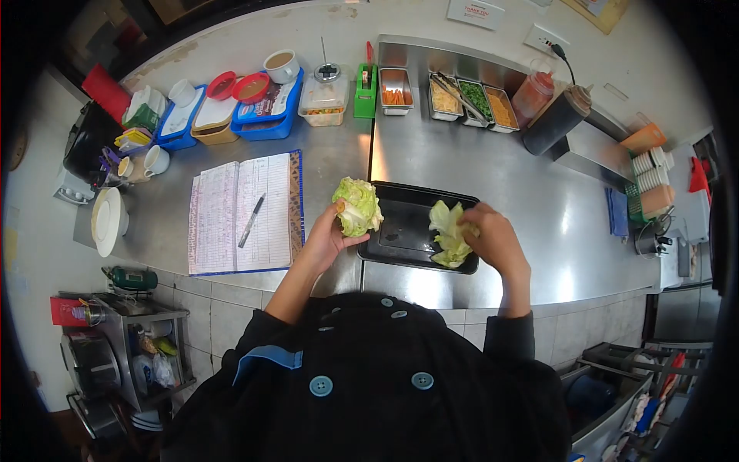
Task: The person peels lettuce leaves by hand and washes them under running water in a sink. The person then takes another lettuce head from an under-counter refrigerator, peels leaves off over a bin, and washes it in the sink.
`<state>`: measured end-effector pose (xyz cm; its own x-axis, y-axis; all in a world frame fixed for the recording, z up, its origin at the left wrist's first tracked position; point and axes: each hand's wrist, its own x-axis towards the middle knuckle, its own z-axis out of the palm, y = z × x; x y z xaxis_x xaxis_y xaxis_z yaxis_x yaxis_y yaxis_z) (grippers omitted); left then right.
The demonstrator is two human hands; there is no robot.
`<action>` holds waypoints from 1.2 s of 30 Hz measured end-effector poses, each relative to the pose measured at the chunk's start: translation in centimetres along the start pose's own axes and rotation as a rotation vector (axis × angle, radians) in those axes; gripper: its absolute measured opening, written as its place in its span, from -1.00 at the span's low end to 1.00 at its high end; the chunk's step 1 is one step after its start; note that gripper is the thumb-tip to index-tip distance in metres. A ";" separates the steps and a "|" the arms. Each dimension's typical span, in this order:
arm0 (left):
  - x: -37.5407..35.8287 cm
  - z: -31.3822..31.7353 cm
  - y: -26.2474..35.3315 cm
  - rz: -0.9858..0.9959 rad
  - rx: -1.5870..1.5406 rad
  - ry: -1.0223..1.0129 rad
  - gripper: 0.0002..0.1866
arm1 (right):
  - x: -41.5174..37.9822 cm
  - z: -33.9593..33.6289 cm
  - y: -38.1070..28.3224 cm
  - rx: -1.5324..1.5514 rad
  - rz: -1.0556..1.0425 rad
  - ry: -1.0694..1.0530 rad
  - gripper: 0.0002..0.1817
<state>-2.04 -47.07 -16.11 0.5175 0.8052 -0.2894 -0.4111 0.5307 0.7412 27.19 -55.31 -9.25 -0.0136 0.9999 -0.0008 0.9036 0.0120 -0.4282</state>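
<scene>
A small head of lettuce (359, 209), pale green with a browned stem end, rests in my left hand (328, 240), whose fingers wrap round it from below and the left. My right hand (485, 235) grips a loose lettuce leaf (449, 231) by its right edge. The leaf hangs over the right end of a black rectangular tray (404, 256). The lettuce head is at the tray's left edge. Some of my right fingertips are hidden behind the hand and leaf.
An open notebook (219, 215) with a pen (252, 219) lies left on the steel counter (539, 254). Behind stand blue tubs (265, 115), a lidded container (323, 96), a green holder (366, 92), steel pans of toppings (471, 102) and a dark sauce bottle (556, 122).
</scene>
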 end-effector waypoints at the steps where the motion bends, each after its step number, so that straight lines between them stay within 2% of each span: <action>1: 0.0 0.1 0.1 0.002 0.002 -0.003 -0.38 | -0.5 -0.1 0.1 -0.091 0.032 -0.075 -0.78; 2: 0.0 0.2 0.2 0.006 0.017 -0.002 -0.38 | -0.9 0.2 -0.1 -0.236 0.074 -0.155 -0.78; 3: 0.0 0.2 0.2 0.008 0.032 0.000 -0.38 | -1.1 1.0 0.0 -0.235 0.074 -0.153 -0.78; 5: 0.0 0.4 0.3 0.005 0.036 -0.002 -0.38 | -1.3 2.9 0.3 -0.466 -0.011 -0.137 -0.76; 7: 0.0 0.7 0.6 0.011 0.042 0.002 -0.39 | -1.2 3.2 0.0 -0.505 0.004 -0.187 -0.73; 9: -0.2 1.0 0.8 0.018 0.043 -0.035 -0.41 | -1.4 2.4 -0.5 -0.299 -0.048 0.014 -0.74; 10: -0.3 1.1 0.8 0.021 0.045 -0.030 -0.41 | -1.3 1.8 -1.1 -0.296 -0.054 0.014 -0.74; 12: -0.4 1.3 0.8 -0.062 -0.092 -0.104 -0.42 | -0.8 0.4 -2.8 -0.261 -0.062 0.231 -0.70; 13: -0.6 1.9 1.0 -0.058 -0.092 -0.103 -0.42 | -0.6 0.1 -3.6 -0.261 -0.066 0.233 -0.70; 15: -0.9 3.1 1.3 -0.111 -0.159 -0.179 -0.42 | -0.1 -0.3 -5.3 0.271 -0.142 0.308 -0.56; 16: -0.8 3.3 1.3 -0.129 -0.205 -0.250 -0.41 | -0.2 -0.7 -6.6 0.271 -0.145 0.308 -0.56; 18: -1.2 3.8 1.3 -0.135 -0.193 -0.309 -0.35 | -0.6 -1.2 -9.3 0.561 -0.217 0.164 -0.34; 19: -1.6 4.2 1.3 -0.143 -0.181 -0.368 -0.28 | -0.5 -0.7 -9.7 0.561 -0.219 0.163 -0.34; 20: -2.0 4.8 1.4 -0.061 -0.041 -0.383 -0.20 | -0.4 0.0 -10.0 0.601 -0.223 0.141 -0.26; 22: -1.9 4.8 0.8 -0.033 0.030 -0.370 -0.20 | -0.2 0.7 -10.2 0.605 -0.215 0.131 -0.17; 24: -1.9 4.4 0.8 -0.003 0.102 -0.352 -0.19 | -0.3 1.0 -10.0 0.674 -0.187 0.108 -0.20; 26: -2.1 3.9 1.1 -0.091 -0.118 -0.376 -0.23 | -0.4 1.5 -9.4 0.744 -0.153 0.086 -0.24; 28: -2.0 3.8 1.2 -0.120 -0.223 -0.359 -0.26 | -0.5 2.3 -8.5 0.995 -0.052 0.155 -0.36; 29: -2.1 3.7 1.3 -0.148 -0.325 -0.342 -0.29 | -0.6 2.5 -8.1 0.995 -0.052 0.154 -0.36; 32: -2.1 4.1 1.5 -0.149 -0.357 -0.299 -0.33 | -0.8 2.5 -7.2 1.154 0.046 0.082 -0.48; 36: -1.6 3.9 1.1 -0.147 -0.438 -0.335 -0.33 | -1.0 2.2 -8.1 1.222 -0.068 0.058 -0.48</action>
<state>-0.43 -48.84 -12.45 0.7729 0.6250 -0.1097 -0.5529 0.7481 0.3669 18.94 -56.37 -7.76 0.0025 0.9967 0.0815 -0.0947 0.0814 -0.9922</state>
